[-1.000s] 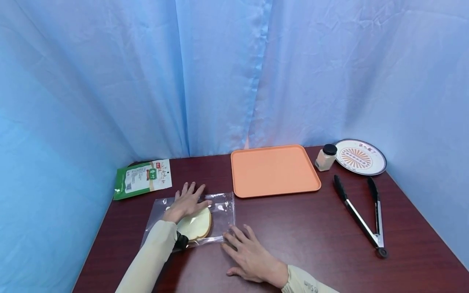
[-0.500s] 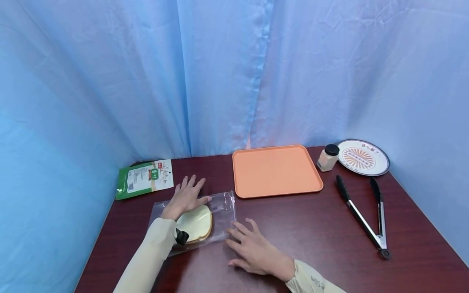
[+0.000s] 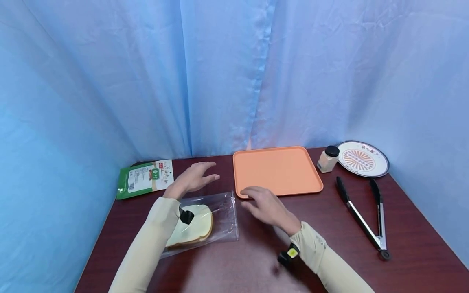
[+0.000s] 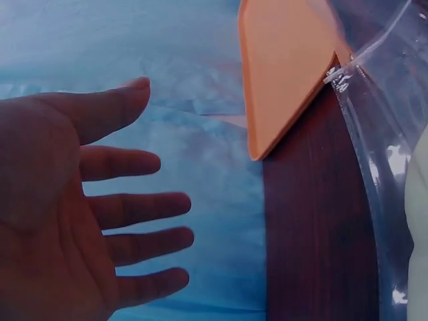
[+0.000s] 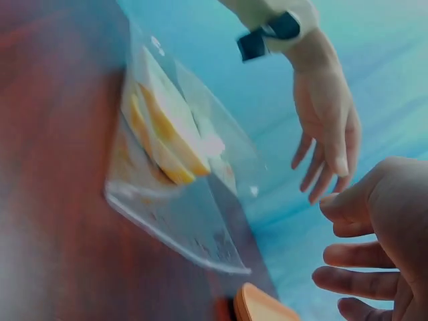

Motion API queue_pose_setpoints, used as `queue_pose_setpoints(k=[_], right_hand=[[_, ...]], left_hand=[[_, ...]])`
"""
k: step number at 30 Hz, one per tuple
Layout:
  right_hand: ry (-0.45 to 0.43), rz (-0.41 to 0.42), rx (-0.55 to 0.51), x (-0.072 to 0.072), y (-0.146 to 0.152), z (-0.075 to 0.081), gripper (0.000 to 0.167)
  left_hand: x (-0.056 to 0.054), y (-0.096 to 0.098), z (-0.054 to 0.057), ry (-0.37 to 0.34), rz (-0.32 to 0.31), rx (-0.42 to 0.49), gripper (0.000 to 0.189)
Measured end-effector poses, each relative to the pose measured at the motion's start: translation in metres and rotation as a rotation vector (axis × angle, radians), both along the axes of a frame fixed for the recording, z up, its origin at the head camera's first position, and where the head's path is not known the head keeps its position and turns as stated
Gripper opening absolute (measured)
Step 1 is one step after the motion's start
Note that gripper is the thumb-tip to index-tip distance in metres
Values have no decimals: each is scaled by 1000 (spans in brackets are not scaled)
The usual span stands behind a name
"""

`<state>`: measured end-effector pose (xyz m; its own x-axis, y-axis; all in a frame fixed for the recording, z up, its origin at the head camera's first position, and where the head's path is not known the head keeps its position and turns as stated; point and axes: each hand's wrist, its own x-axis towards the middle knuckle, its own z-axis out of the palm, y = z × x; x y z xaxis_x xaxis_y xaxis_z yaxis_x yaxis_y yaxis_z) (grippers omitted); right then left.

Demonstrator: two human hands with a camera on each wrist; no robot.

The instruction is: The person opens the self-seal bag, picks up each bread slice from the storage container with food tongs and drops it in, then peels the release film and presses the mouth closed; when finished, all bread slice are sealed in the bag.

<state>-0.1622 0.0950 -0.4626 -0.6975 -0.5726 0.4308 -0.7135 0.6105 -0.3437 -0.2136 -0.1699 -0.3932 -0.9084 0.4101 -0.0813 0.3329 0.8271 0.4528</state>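
A clear plastic bag (image 3: 225, 217) lies flat on the table with slices of bread (image 3: 200, 224) inside it. The right wrist view shows the bread (image 5: 167, 127) stacked in more than one slice, with brown crusts. My left hand (image 3: 192, 178) is raised over the bag's far side, its fingers straight and spread in the left wrist view, holding nothing. To the right of the bag hovers my right hand (image 3: 269, 206), fingers loosely bent and nothing in them, overlapping the near left corner of the orange tray (image 3: 276, 173). My left forearm hides part of the bag.
A green and white packet (image 3: 144, 179) lies at the back left. Behind the tongs (image 3: 379, 228) on the right stand a black-lidded jar (image 3: 327, 158) and a patterned plate (image 3: 381, 162). Blue curtains (image 3: 220, 81) border the table at the back and sides.
Both hands have lifted off the bag area, the left rising away from the bread, the right moving up and rightward from the bag's edge. The bag stays on the table.
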Motion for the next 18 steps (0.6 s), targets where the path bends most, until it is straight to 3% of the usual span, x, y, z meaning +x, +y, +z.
queue_pose_setpoints(k=[4,8,14,18], right_hand=[[-153,-76,-7,-20,-6,-1,30],[-246,-109,31,-38,-16,-8,31],[-279,-111,99,-59,-31,-16,31],[-274,-78,138,-67,-39,-21,26]], left_hand=[[-9,6,-14,-94,-13,78,51],[-17,12,-33,-148,-34,102,44],[-26,21,-59,-188,-55,97,34],[-27,25,-68,-196,-68,111,29]])
